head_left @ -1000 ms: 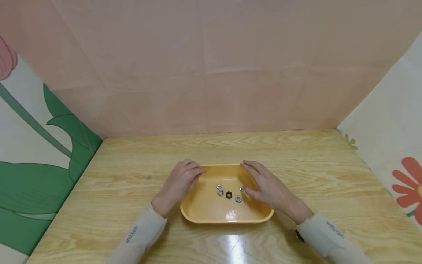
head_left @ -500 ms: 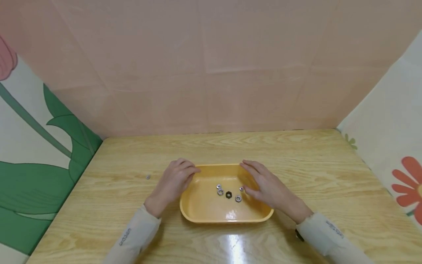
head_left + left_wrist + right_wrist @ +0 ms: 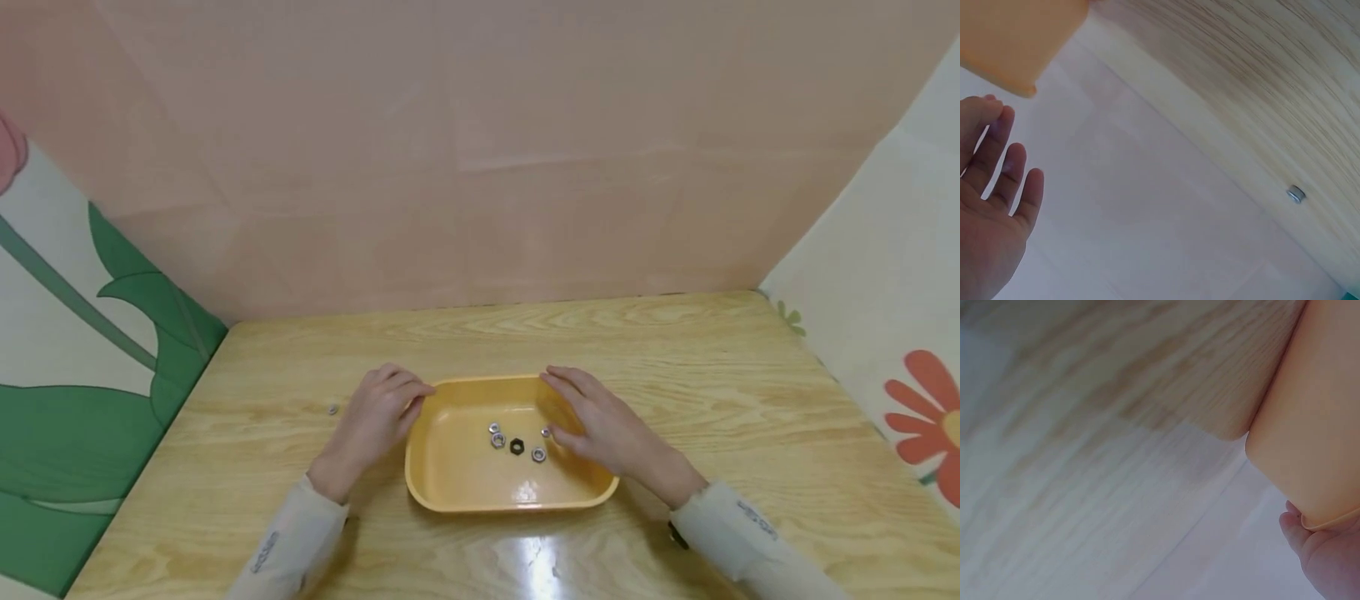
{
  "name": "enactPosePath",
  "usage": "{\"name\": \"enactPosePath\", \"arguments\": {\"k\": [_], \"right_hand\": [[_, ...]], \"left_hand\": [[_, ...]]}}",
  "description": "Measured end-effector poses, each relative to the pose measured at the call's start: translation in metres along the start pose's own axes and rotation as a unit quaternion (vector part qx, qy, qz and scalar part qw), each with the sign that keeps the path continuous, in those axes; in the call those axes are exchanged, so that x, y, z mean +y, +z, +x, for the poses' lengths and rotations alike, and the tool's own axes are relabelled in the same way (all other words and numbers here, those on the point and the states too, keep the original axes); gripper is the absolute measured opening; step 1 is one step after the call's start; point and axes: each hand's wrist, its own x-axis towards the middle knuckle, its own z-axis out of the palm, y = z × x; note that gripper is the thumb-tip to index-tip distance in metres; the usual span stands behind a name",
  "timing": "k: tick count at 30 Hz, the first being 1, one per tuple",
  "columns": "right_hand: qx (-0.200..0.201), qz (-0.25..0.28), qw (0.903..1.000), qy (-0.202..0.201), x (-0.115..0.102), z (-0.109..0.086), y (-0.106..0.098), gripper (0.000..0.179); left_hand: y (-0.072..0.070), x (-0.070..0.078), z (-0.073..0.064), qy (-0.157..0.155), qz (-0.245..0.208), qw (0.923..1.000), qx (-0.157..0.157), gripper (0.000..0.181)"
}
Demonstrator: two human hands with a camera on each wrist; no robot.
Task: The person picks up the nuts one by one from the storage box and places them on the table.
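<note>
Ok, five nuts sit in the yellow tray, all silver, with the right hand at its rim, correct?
No: the head view shows one black nut. The other four nuts in the yellow tray are silver, and the right hand is at its rim.

Tray (image 3: 465,492): uniform yellow-orange, inside and outside. Four silver nuts (image 3: 498,440) inside it, bright metallic; one black nut (image 3: 517,447) among them. The small ring-shaped piece (image 3: 1296,194) on the table (image 3: 225,483) is silver-grey. Table: pale yellow-tan with streaked brown wood grain. Rear backdrop (image 3: 465,167): plain dusty pink-beige. Left panel (image 3: 45,342): white, printed with large green leaves (image 3: 67,442) and a pink bloom (image 3: 11,154). Right panel (image 3: 840,275): off-white, bearing an orange-red flower (image 3: 917,426) with a yellow-orange centre. Sleeves (image 3: 750,537): pale beige, dark lettering.
</note>
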Motion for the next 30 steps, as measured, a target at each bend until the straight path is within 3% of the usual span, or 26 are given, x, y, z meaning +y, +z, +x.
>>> {"name": "enactPosePath", "arguments": {"k": [11, 30], "right_hand": [[-0.004, -0.005, 1.0, -0.002, -0.001, 0.001, 0.0, 0.073], [0.009, -0.008, 0.9999, -0.012, 0.001, -0.001, 0.001, 0.07]], "left_hand": [[-0.008, -0.02, -0.016, -0.017, 0.006, 0.9995, 0.025, 0.018], [-0.023, -0.034, -0.031, -0.063, 0.027, 0.9976, 0.002, 0.018]]}}
